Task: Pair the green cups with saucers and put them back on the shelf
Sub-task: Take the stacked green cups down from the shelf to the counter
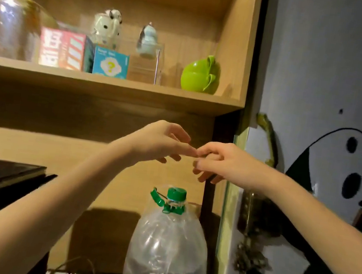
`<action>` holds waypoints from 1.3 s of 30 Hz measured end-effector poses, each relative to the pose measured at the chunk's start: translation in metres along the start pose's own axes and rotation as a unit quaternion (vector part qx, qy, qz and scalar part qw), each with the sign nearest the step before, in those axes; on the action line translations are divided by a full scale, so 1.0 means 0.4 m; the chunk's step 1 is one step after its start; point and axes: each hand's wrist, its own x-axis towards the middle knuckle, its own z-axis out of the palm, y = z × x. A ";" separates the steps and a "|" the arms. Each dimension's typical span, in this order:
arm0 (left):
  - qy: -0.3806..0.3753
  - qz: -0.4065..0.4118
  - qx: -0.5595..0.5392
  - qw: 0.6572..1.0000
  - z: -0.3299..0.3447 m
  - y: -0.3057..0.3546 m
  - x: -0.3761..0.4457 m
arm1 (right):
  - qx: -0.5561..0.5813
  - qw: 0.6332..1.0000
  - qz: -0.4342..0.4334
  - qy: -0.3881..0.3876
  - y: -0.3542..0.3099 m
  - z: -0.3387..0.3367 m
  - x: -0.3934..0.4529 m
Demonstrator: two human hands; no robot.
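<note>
Your fingers [188,152] meet in the middle, just under the shelf [103,84]. Your left hand [162,142] has loose, slightly bent fingers and holds nothing. Your right hand [223,163] has curled fingers touching the left fingertips; you cannot tell if it pinches anything.

The green cups [200,75] sit stacked on the far right of the shelf, up above your hands. No saucers can be made out.

Left of them stands a clear box [147,63] with a small toy figure inside. Next comes a blue box [111,62] with a yellow question mark, then a red box [61,48] whose writing is too blurry to read.

Below your hands stands a big clear water bottle [166,249] with a green cap, partly full.
</note>
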 end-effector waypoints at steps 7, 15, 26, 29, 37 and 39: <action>0.130 0.059 -0.003 0.990 -0.074 0.056 0.113 | 0.010 0.986 -0.079 0.144 -0.019 -0.110 0.083; 0.265 0.158 0.007 0.951 -0.109 0.065 0.263 | -0.025 0.946 -0.139 0.293 0.023 -0.199 0.237; 0.265 0.104 0.146 0.948 -0.143 -0.005 0.453 | -0.034 0.951 -0.126 0.279 0.093 -0.219 0.409; 0.263 0.080 0.166 0.947 -0.152 -0.011 0.481 | -0.048 0.959 -0.090 0.266 0.085 -0.220 0.427; 0.171 0.031 0.028 0.984 -0.167 0.001 0.519 | -0.133 0.955 0.024 0.263 0.057 -0.193 0.469; 0.166 0.032 0.019 0.986 -0.176 -0.002 0.519 | -0.133 0.956 0.024 0.261 0.057 -0.194 0.465</action>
